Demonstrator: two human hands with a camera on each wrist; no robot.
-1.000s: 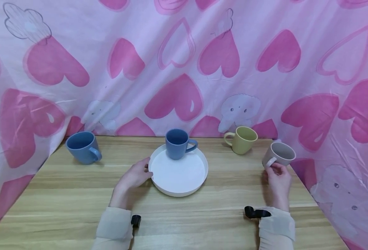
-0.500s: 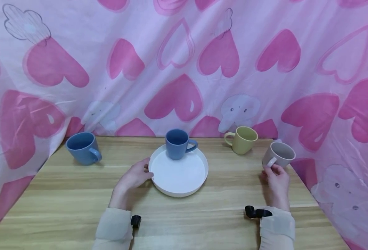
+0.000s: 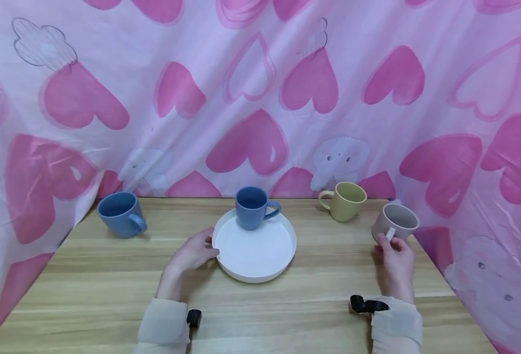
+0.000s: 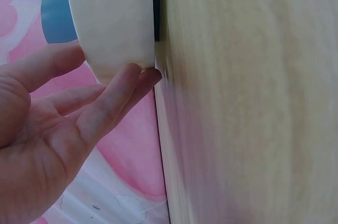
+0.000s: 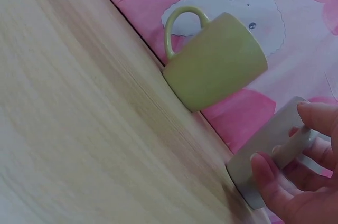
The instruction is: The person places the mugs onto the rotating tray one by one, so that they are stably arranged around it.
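A round white tray (image 3: 256, 258) with a low wall lies mid-table, a blue mug (image 3: 248, 215) standing upright at its back. My left hand (image 3: 192, 253) holds the tray's left side, thumb over the rim. In the left wrist view its fingertips (image 4: 127, 76) press on the wall (image 4: 116, 18) low down, close to the table. Toward the right edge, my right hand (image 3: 399, 263) pinches the handle of a grey mug (image 3: 380, 226), thumb and fingers around it. The right wrist view has that handle (image 5: 296, 147) between them, with the mug's base at the table.
A yellow-green mug (image 3: 345, 205) stands at the back, left of the grey one, handle facing left. Another blue mug (image 3: 120, 216) is at the back left. Pink heart-patterned cloth (image 3: 247, 142) hangs behind and beside the wooden table (image 3: 278, 314).
The whole head view has shifted slightly downward. My right hand has turned the grey mug's handle a little to the right. The left hand and tray keep their places.
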